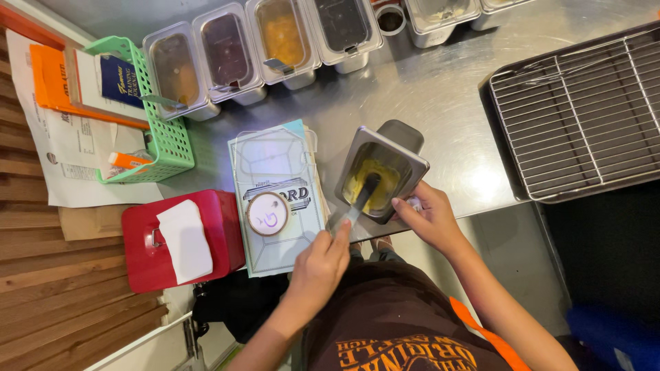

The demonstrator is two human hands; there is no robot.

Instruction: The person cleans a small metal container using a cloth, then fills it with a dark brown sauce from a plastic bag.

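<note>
A steel desk (440, 89) carries a row of lidded steel containers (261, 48) along its far edge, their contents brown, dark red, orange and near black, each with a ladle handle sticking out. To the left of the row stands a green plastic basket (172, 137) with booklets in it, resting on papers and an orange folder. Nearer the person a red metal box (220, 227) lies with a folded white napkin (184, 240) on top, and just beside it a clear sleeve of printed sheets (282, 165) holds a small round wooden coaster (267, 214). A wire cooling rack (584, 117) over a dark tray fills the right side, well apart from the hands. At the near edge of the desk sits a tilted steel container (405, 154) with yellow sauce inside. The left hand (320, 264) reaches forward from a bent forearm, its fingers clenched around the handle of a spatula (363, 196) whose dark blade dips into the sauce. The right hand (426, 216) comes in from the right, wrist angled inward, gripping the container's near rim with thumb on top.
</note>
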